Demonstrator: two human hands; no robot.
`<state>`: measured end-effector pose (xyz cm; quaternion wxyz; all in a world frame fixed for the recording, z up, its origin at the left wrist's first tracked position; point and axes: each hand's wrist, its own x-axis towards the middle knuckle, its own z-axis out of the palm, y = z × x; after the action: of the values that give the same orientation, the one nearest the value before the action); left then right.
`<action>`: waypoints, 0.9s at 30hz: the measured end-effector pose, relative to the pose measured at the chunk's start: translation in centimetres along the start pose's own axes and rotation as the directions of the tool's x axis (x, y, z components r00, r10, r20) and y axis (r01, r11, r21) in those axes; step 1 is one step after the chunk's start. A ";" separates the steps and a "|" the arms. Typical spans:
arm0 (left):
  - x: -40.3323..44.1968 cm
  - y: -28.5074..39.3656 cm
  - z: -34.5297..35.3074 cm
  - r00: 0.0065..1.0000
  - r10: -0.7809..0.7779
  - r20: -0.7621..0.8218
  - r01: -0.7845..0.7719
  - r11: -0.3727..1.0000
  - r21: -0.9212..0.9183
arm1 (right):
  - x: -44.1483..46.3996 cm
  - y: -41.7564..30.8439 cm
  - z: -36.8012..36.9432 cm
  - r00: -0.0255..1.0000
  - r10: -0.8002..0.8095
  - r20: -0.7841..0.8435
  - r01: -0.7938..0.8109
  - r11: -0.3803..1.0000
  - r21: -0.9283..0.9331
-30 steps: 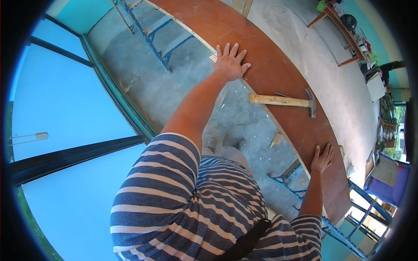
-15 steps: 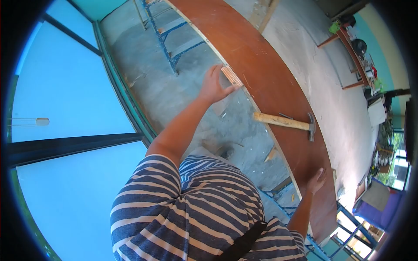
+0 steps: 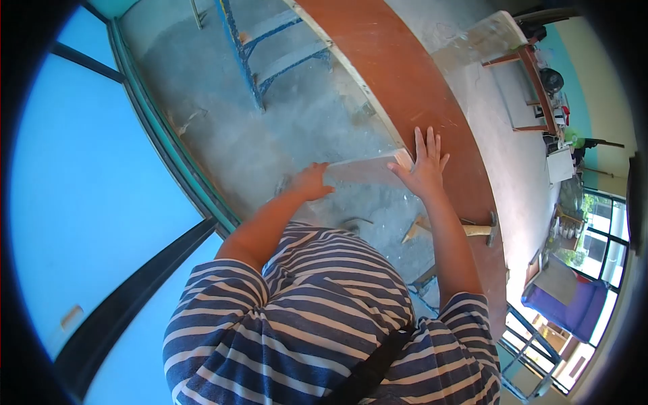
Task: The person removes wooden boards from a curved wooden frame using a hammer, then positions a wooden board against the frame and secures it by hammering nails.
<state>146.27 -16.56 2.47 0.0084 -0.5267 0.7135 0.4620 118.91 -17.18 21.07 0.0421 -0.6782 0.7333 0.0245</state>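
A short wooden board juts out sideways from the near edge of a long brown panel. At the board's outer end, my left hand grips it between fingers and thumb. My right hand is open, fingers spread over the brown panel, with its thumb by the board's inner end. A claw hammer lies on the panel beyond my right forearm, which hides part of its handle.
Blue metal scaffold frames stand at the panel's far end and below it. Wood scraps lie on the concrete floor. Blue-lit glass panels line the left. A wooden table and purple seat are at right.
The short board has swung out from along the panel's edge, its outer end now in my left hand. My right hand has moved up the panel from beyond the hammer to the board's inner end.
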 end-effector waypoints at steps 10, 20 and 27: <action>-2.8 -20.8 -6.0 0.808 -0.567 0.161 0.544 0.822 0.168 | 1.4 -0.3 2.6 0.998 0.036 0.048 -0.030 0.994 -0.108; -4.1 -21.5 -6.8 0.841 -0.487 0.237 0.464 0.873 0.150 | 1.5 0.1 2.9 1.000 0.011 0.029 -0.008 0.992 -0.127; 0.2 -14.2 -10.5 0.940 -0.279 0.198 0.268 0.960 0.083 | 1.6 0.0 2.6 0.997 0.033 0.068 -0.024 0.991 -0.129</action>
<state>161.97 -23.96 -0.86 0.1615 -0.5692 0.6410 0.4889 118.83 -18.48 18.34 0.0240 -0.6677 0.7379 0.0957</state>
